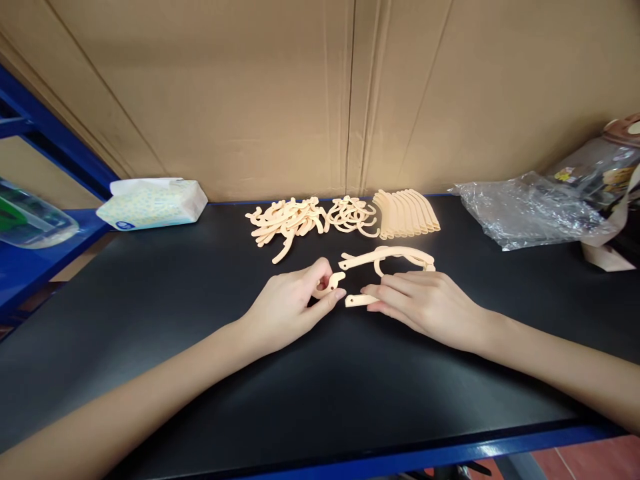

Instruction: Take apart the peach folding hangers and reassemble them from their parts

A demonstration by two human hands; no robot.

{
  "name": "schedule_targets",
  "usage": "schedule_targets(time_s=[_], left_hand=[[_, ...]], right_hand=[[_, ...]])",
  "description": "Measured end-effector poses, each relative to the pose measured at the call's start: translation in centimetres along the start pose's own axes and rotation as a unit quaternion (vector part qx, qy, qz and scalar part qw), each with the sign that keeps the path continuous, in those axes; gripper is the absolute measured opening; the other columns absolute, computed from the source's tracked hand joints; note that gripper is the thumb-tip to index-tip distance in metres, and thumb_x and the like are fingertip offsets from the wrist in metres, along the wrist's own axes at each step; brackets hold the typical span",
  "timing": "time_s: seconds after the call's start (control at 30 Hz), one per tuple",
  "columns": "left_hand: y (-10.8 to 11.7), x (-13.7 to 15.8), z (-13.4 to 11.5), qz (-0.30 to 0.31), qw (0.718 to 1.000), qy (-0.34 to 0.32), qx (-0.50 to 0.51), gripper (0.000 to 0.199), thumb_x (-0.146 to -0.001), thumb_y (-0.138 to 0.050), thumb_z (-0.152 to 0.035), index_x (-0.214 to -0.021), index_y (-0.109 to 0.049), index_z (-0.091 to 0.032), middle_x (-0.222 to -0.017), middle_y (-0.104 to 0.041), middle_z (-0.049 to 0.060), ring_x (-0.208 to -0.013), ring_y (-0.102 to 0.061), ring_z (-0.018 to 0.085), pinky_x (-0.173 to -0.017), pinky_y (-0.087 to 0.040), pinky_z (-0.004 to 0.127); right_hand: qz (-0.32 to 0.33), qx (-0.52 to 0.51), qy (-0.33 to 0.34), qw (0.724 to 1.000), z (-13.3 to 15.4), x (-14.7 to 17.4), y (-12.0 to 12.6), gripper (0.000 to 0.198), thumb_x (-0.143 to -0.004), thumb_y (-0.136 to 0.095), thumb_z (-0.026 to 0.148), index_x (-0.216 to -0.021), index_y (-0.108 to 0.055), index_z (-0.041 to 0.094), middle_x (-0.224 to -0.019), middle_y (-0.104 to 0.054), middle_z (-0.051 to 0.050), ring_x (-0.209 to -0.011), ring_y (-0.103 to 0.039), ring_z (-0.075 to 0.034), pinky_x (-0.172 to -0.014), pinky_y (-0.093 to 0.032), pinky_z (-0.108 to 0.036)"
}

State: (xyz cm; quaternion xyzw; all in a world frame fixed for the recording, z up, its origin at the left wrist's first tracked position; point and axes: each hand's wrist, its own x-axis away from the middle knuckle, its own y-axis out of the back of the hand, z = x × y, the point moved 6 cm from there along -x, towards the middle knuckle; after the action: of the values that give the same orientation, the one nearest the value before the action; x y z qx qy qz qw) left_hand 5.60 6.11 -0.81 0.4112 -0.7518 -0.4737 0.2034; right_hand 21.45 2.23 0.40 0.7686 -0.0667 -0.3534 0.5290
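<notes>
Between the thumb and fingers of my left hand [295, 303] is a small curved beige plastic piece [336, 283] with a hole near its end. My right hand [425, 303] has its fingers closed over a long beige strip [356, 301], whose end with a small hole sticks out toward the left hand. The two pieces are close but apart. Just beyond the right hand lies another long curved beige strip [385, 255], with a thin curved piece beside it. The fingers hide most of the held strip.
Along the back of the black table [210, 387] lie a pile of short curved pieces [290, 220], thin hook-shaped rings [350, 215] and a row of long strips [407, 213]. A tissue pack [153, 203] sits at left, a clear plastic bag [530, 210] at right. Cardboard [250, 100] stands behind.
</notes>
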Motion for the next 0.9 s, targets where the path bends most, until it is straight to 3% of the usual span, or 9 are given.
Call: schedule_targets(time_s=[0.23,0.9], left_hand=[[-0.2,0.3,-1.6,0.007,0.993,-0.105,-0.056,0.03,-0.101,-0.027,-0.034,-0.079,-0.042,-0.02,-0.075,-0.054,-0.002,-0.065,-0.052,0.012,-0.058,-0.034,0.023],[-0.5,0.5,-1.7,0.056,0.994,-0.093,-0.03,0.031,-0.1,-0.02,-0.032,-0.083,-0.043,-0.021,-0.067,-0.054,-0.004,-0.056,-0.053,0.013,-0.055,-0.033,0.024]], right_hand=[[-0.025,-0.008,-0.013,1.0,-0.3,-0.2,0.7,0.023,-0.096,-0.048,0.029,-0.098,-0.066,0.015,-0.073,-0.067,0.001,-0.065,-0.062,-0.011,-0.062,-0.043,-0.024],[-0.049,0.019,0.001,0.999,0.0,-0.3,1.1,0.021,-0.095,-0.051,0.028,-0.096,-0.069,0.016,-0.066,-0.064,0.002,-0.059,-0.056,-0.01,-0.056,-0.038,-0.025]])
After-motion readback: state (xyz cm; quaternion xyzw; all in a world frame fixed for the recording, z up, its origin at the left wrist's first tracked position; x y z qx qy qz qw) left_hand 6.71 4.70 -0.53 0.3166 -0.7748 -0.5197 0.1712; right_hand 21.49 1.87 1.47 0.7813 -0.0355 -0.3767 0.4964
